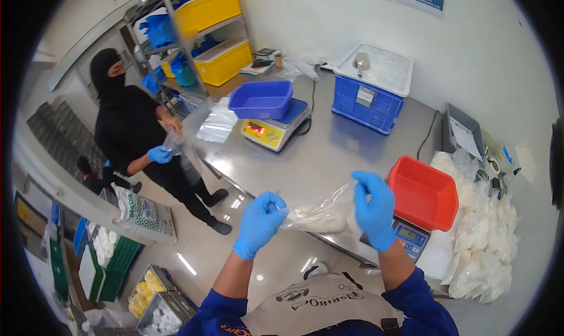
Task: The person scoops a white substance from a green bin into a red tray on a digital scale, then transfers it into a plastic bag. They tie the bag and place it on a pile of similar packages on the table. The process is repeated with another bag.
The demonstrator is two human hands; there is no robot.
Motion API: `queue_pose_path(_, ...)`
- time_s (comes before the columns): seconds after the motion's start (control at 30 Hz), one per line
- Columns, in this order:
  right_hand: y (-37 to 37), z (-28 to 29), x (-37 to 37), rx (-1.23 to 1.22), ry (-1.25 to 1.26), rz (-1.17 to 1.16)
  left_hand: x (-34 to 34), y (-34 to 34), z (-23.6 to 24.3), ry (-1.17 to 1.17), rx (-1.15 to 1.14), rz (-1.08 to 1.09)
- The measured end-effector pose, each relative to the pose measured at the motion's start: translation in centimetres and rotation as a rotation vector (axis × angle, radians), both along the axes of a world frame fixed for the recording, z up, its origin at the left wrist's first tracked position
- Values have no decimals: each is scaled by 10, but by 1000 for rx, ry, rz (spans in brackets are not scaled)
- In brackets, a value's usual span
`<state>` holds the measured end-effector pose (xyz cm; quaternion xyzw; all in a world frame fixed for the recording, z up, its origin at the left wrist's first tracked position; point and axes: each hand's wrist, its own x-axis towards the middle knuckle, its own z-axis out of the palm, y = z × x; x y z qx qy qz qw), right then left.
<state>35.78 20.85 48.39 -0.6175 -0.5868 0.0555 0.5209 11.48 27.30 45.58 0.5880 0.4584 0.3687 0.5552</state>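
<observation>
1. A worker in blue gloves stands at a steel counter (pixel 329 154), holding a clear plastic bag (pixel 320 214) stretched between both hands, just above the counter's near edge.
2. The left hand (pixel 261 221) pinches one end of the bag, its fingers (pixel 276 205) closed tight on the film.
3. The right hand (pixel 373 209) grips the other end higher up, fingers (pixel 364 186) curled shut around the plastic; the bag sags between the hands with a white filling at its bottom.
4. Just right of the right hand, a red tray (pixel 423 195) sits on a small scale (pixel 411 239).
5. Filled clear bags (pixel 484 248) of white goods lie heaped at the counter's right end.
6. Farther back, a blue tray (pixel 261 99) rests on a yellow scale (pixel 273 130), and a blue crate (pixel 370 98) with a white lid stands near the wall.
7. Across the counter to the left, a co-worker (pixel 126 124) in black, one hand in a blue glove, handles another clear bag (pixel 214 124).
8. Behind that person, a shelf rack (pixel 200 36) carries yellow bins.
9. On the floor lie a printed sack (pixel 147 215) and green crates (pixel 103 265) of white items.
</observation>
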Motion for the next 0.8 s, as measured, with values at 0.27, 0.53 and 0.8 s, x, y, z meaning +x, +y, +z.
queue_pose_path(0.27, 74, -41, 37, -55, -706, 417, 27, 32, -21, -353, -86, -330)
queue_pose_path(0.53, 129, 96, -22, 241, -403, 762, 78, 131, -49, -677, -282, -888)
queue_pose_path(0.8, 168, 73, 27, -86, -462, 334, 73, 88, -23, -748, -381, -1323)
